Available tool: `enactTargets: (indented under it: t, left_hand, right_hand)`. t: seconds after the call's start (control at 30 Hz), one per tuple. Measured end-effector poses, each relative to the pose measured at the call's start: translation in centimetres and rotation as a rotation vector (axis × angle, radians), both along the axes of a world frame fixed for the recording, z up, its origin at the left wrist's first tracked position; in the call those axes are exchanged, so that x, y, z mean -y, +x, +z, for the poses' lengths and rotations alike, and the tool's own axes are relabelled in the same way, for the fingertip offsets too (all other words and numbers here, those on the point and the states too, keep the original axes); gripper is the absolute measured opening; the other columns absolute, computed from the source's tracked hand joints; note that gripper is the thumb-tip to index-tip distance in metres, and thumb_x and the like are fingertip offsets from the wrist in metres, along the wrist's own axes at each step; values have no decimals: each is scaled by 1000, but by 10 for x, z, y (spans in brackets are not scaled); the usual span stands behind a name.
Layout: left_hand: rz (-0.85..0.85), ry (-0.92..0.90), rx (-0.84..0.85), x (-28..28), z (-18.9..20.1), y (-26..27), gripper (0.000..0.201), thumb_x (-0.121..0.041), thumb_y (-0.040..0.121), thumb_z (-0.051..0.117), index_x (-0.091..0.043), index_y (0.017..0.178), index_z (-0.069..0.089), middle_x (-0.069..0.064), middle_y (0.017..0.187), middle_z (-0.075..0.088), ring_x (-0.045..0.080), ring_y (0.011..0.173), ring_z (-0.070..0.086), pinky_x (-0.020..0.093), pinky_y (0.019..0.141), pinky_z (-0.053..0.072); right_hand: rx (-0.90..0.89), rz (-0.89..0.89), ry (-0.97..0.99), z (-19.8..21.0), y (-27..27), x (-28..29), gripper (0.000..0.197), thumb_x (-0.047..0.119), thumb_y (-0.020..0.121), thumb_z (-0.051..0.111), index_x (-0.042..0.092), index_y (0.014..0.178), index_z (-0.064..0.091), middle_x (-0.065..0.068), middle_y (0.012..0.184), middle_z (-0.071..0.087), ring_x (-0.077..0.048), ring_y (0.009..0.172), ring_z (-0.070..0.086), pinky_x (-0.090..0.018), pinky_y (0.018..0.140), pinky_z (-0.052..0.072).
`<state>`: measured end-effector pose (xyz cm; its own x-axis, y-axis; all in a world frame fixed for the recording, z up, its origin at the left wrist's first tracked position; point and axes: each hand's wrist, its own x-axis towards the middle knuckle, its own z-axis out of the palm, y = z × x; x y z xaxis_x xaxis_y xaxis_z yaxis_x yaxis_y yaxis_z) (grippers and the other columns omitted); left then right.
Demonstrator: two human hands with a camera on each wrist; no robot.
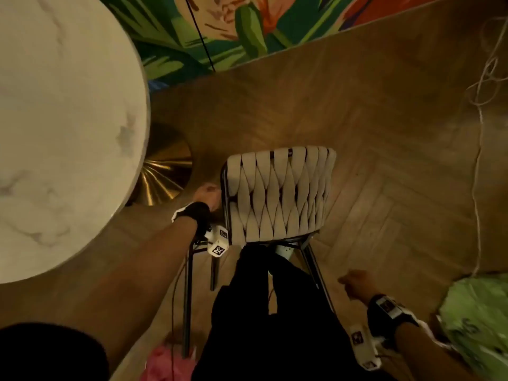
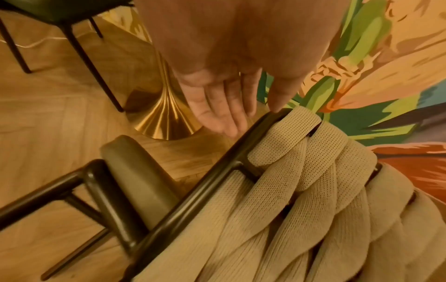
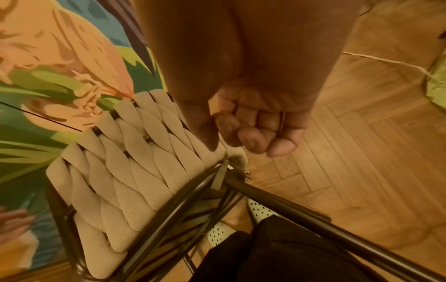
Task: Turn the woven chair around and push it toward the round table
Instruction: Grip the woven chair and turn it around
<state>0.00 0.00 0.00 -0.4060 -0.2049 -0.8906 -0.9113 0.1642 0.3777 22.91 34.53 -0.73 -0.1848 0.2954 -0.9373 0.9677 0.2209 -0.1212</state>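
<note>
The woven chair [image 1: 277, 196], mid-frame, looks light, its straps soft, so grip the rigid dark frame [image 2: 217, 158]; left hand [image 2: 224, 99] flat-fingered beside it, right hand [image 3: 255, 124] loosely curled, empty.

A flowered rug [image 1: 220, 28] fills the top of the frame; a pale cord [image 1: 479, 149] trails down the right; a green bag [image 1: 478, 323] sits lower right.

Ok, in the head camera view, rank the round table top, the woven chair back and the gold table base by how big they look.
Largest to smallest, as they look:
1. round table top, though it is cut off by the frame
2. woven chair back
3. gold table base, mostly hidden under the table top, so its true size is unsure
</note>
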Motion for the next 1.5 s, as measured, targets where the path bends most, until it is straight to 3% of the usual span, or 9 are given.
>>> enactTargets:
  t: [0.13,0.3,0.4,0.67,0.87,1.1,1.2,1.37,1.5]
  left_hand:
    - [121,183,77,1,-23,-24,49,-35,90,54,-16,135,47,9,136,53,27,114,53,43,105,42]
    - [194,276,96,-5,-2,-36,54,-40,99,33,-9,142,39,12,141,47,29,116,52,36,87,41]
    - [168,197,105,-3,-9,-33,58,-44,98,35,-9,144,36,1,137,45,27,132,42,38,103,37]
    - [191,219,110,29,-16,0,59,-48,96,37,-18,146,34,6,152,38,28,138,38,33,96,36]
    - [179,155,95,58,-19,40,69,-63,87,40,-29,146,33,3,155,34,31,140,34,49,111,31]
    - [398,246,171,91,-36,97,87,-73,72,54,-23,142,42,0,144,46,28,135,39,47,116,27]
    - [510,322,177,92,-53,103,82,-70,67,62,-18,130,57,12,131,61,31,119,54,48,108,38]
    - [525,477,107,65,27,58,46,-50,84,53,-17,112,67,11,106,69,29,101,61,39,83,48]
    - [439,526,-78,51,67,16,46,-47,87,48,-16,118,64,11,109,67,31,103,60,40,87,47]
  right_hand:
    - [163,109,-22,-8,10,17,25,6,86,59,14,64,50,-4,55,49,-11,37,46,-24,44,38]
    - [121,309,-64,-10,-52,49,35,1,84,58,9,53,44,-8,49,40,-20,44,38,-32,51,35]
    - [9,391,-40,-1,-112,69,30,8,86,54,12,57,48,-7,54,45,-20,51,42,-32,55,37]
    - [-414,827,129,15,-302,157,34,23,91,49,1,113,64,-14,111,66,-32,106,60,-32,81,46]
    - [-280,952,-32,-8,-291,172,53,44,93,44,9,132,53,-12,135,54,-31,123,50,-38,106,37]
    - [-172,1299,40,-24,-249,206,75,68,85,27,11,117,63,-13,122,62,-31,108,58,-39,91,44]
    - [-216,1286,-5,-10,-250,199,60,67,85,34,16,79,64,-6,84,62,-27,84,60,-34,72,44]
    - [-350,1201,35,37,-269,168,56,58,87,44,11,56,51,-5,53,45,-21,50,46,-33,52,36]
    - [-481,1101,106,93,-294,147,50,50,90,46,15,54,51,-6,53,45,-18,48,43,-34,53,34]
